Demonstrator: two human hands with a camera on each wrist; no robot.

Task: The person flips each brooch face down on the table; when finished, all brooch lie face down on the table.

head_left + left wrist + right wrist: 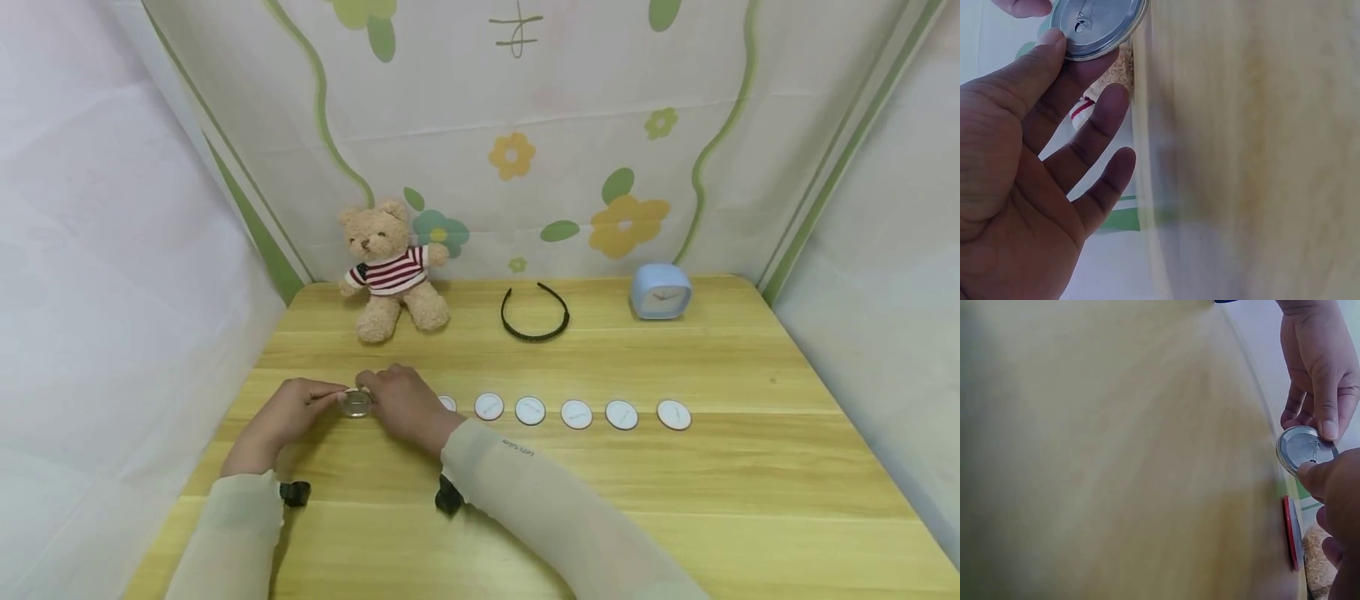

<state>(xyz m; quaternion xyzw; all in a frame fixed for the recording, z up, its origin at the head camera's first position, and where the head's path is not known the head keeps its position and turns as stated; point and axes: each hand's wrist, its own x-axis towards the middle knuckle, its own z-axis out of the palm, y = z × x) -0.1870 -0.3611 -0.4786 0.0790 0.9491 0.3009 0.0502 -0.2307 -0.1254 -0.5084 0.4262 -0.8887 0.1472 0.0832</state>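
A round pin-back button badge (357, 404), its silvery metal back and safety pin showing, is held between both hands above the left part of the table. My left hand (294, 414) pinches its rim between thumb and forefinger, while the other fingers spread loosely, as the left wrist view shows. From the opposite side my right hand (405, 406) grips the badge (1302, 449), the thumb lying on its back near the pin. To the right, a row of several white-looking badges (530, 410) lies on the table; the leftmost badge (447, 402) is partly hidden by the right hand.
Along the back of the wooden table (480, 533) sit a teddy bear (393, 271) in a striped shirt, a black headband (535, 336) and a blue clock (661, 292). A flowered curtain (450, 100) hangs behind, with white cloth (97, 292) at the sides.
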